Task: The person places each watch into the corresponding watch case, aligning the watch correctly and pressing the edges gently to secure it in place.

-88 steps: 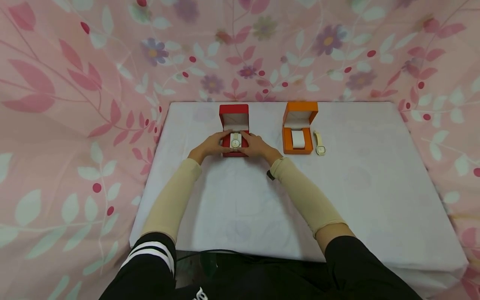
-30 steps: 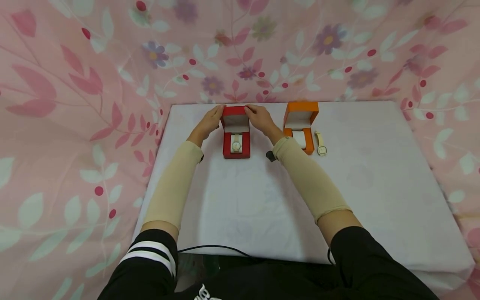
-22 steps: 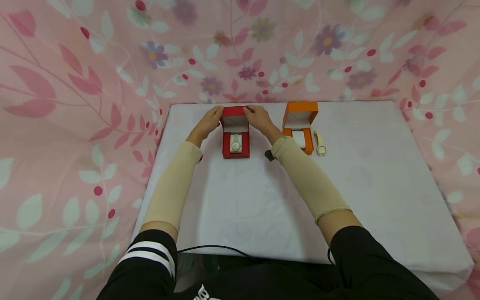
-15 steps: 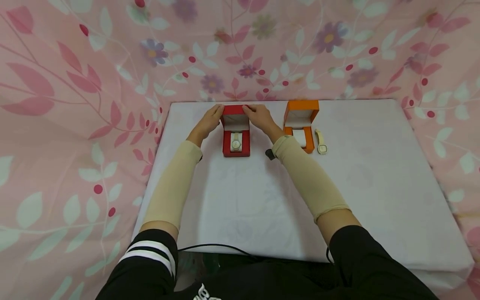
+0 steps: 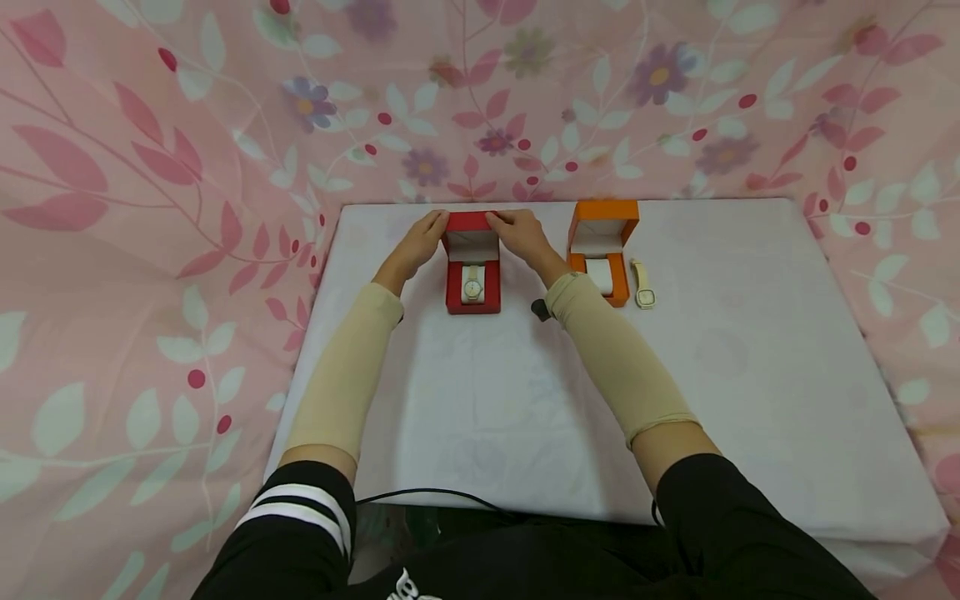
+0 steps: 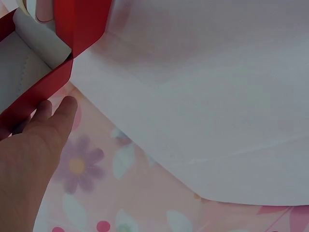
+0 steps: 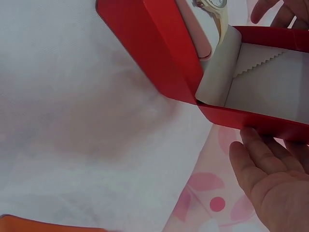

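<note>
A red watch box (image 5: pixel 472 305) stands with its lid raised near the table's far edge. Inside, a cream-strapped watch (image 5: pixel 472 289) sits around a white cushion. My left hand (image 5: pixel 416 248) holds the lid at its left upper corner, with fingers along the lid's side in the left wrist view. At the opposite corner, my right hand (image 5: pixel 522 239) holds the lid (image 7: pixel 263 123); its fingertips touch the side wall in the right wrist view. Both thumbs are out of sight in the wrist views. The lid's pale lining faces me.
An orange watch box (image 5: pixel 602 215), lid up, stands to the right with a bare white cushion (image 5: pixel 598 276); my right forearm partly covers it. Another cream-strapped watch (image 5: pixel 643 287) lies on the white tablecloth (image 5: pixel 750 375) beside it. A floral curtain (image 5: pixel 480 100) hangs behind the table.
Both hands have moved from the watch in the red box up to the lid's two corners. Over the last second, hands and lid have hardly moved.
</note>
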`<action>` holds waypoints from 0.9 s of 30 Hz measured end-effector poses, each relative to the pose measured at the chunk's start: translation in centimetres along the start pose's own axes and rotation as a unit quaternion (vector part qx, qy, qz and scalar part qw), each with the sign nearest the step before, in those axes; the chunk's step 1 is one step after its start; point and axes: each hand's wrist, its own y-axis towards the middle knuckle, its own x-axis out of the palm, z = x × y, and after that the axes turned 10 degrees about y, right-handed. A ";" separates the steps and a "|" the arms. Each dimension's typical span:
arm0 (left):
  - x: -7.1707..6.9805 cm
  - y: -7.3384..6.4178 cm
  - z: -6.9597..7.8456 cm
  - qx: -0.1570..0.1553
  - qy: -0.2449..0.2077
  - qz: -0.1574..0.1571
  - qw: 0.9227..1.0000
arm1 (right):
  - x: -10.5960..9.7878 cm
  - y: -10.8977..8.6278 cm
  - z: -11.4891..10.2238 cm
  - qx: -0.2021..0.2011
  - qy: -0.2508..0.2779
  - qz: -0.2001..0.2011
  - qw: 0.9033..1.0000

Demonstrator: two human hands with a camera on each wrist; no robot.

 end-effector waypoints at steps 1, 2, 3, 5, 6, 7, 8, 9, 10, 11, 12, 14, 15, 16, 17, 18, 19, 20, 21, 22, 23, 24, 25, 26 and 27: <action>0.0 0.0 0.0 0.003 0.001 0.001 1.000 | 0.0 0.0 0.0 -0.002 -0.001 0.003 1.000; 0.0 0.0 0.1 0.004 0.003 0.002 1.000 | 0.0 0.0 0.0 -0.007 -0.003 0.007 1.000; -0.1 -0.1 0.2 0.006 0.005 0.002 1.000 | 0.0 0.0 0.0 -0.011 -0.006 0.012 1.000; -0.1 -0.3 0.4 0.008 0.006 0.002 1.000 | 0.1 0.0 -0.1 -0.016 -0.011 0.021 1.000; -0.2 -0.4 0.6 0.007 0.003 0.001 1.000 | 0.1 0.0 -0.1 -0.017 -0.011 0.025 0.999; -0.3 -0.6 0.9 0.007 -0.001 -0.001 1.000 | 0.1 0.0 -0.1 -0.017 -0.011 0.026 0.999; -0.4 -0.9 1.1 0.004 -0.005 -0.006 1.000 | 0.1 0.0 -0.1 -0.015 -0.012 0.027 0.999; -0.4 -1.2 1.4 0.003 -0.009 -0.009 1.000 | 0.1 0.0 0.0 -0.014 -0.010 0.026 1.000; -0.5 -1.5 1.6 0.002 -0.014 -0.013 1.000 | 0.2 0.0 0.0 -0.013 -0.008 0.026 1.000; -0.6 -1.8 1.8 0.002 -0.018 -0.016 1.000 | 0.2 0.0 0.0 -0.013 -0.006 0.026 1.000; -0.7 -2.1 2.0 0.002 -0.018 -0.019 1.000 | 0.2 -0.1 0.0 -0.012 -0.004 0.026 1.000; -0.8 -2.5 2.3 0.005 -0.015 -0.025 1.000 | 0.3 -0.1 -0.1 -0.011 0.001 0.024 1.000; -0.8 -2.6 2.4 0.006 -0.014 -0.026 1.000 | 0.3 -0.2 -0.1 -0.011 0.004 0.024 1.000; -0.8 -2.7 2.4 0.005 -0.013 -0.028 1.000 | 0.3 -0.3 -0.1 -0.010 0.006 0.023 1.000; -0.8 -2.7 2.4 0.004 -0.012 -0.029 1.000 | 0.3 -0.3 -0.2 -0.008 0.007 0.021 1.000; -0.7 -2.5 2.1 0.005 -0.013 -0.027 1.000 | 0.3 -0.3 -0.1 -0.005 0.007 0.019 1.000; -0.7 -2.4 2.1 0.005 -0.016 -0.027 0.999 | 0.3 -0.3 -0.1 -0.004 0.009 0.019 1.000; -0.7 -2.4 2.0 0.005 -0.016 -0.027 0.999 | 0.3 -0.3 0.0 -0.004 0.010 0.019 1.000; -0.6 -2.3 2.0 0.004 -0.016 -0.027 0.999 | 0.3 -0.3 0.1 -0.002 0.013 0.020 1.000; -0.6 -2.3 1.9 0.003 -0.014 -0.028 1.000 | 0.3 -0.2 0.2 0.001 0.015 0.020 1.000; -0.6 -2.3 1.9 0.003 -0.012 -0.027 1.000 | 0.3 -0.2 0.3 0.002 0.017 0.021 1.000; -0.6 -2.3 1.8 0.004 -0.009 -0.027 1.000 | 0.3 -0.2 0.3 0.002 0.019 0.022 1.000; -0.6 -2.6 2.1 0.002 -0.007 -0.029 1.000 | 0.4 -0.2 0.4 0.000 0.020 0.025 1.000; -0.6 -2.5 2.0 0.001 -0.005 -0.029 1.000 | 0.4 -0.2 0.4 0.001 0.020 0.026 0.999; -0.6 -2.5 2.0 0.000 -0.004 -0.029 1.000 | 0.5 -0.2 0.3 0.001 0.021 0.028 0.999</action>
